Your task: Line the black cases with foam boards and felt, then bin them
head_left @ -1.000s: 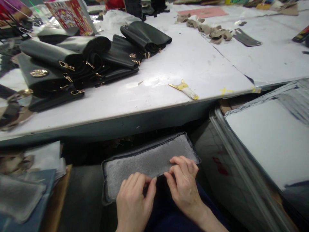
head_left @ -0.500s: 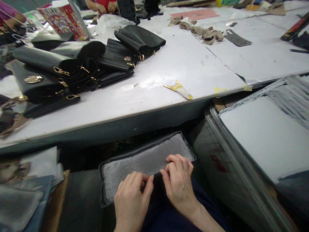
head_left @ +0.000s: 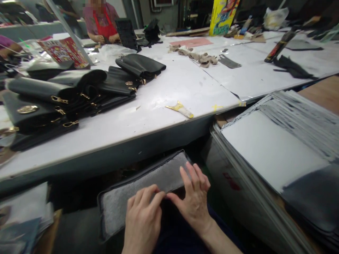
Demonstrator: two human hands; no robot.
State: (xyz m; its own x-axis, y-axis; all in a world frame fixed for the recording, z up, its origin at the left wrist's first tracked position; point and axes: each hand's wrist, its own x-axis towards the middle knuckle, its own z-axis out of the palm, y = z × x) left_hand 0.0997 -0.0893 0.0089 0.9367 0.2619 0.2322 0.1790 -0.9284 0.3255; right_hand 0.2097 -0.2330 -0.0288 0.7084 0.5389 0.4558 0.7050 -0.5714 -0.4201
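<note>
A long grey fuzzy panel with a dark border (head_left: 124, 201) lies across my lap below the table edge. My left hand (head_left: 143, 220) rests on its near edge with the fingers bent and the thumb against the index finger. My right hand (head_left: 194, 199) lies flat on the panel's right end, fingers stretched out, thumb meeting my left fingertips at the edge. Whether anything is pinched between them is hidden.
The white table (head_left: 148, 113) carries a pile of black leather bags with gold clasps (head_left: 66, 97), a yellow scrap (head_left: 180, 108) and beige strips (head_left: 197, 56). A stack of grey sheets (head_left: 278, 141) stands at my right. Another person in red (head_left: 99, 23) works at the far end.
The view tilted upward, showing more of the far table. My right fingers have straightened from a curled grip to lie flat on the panel.
</note>
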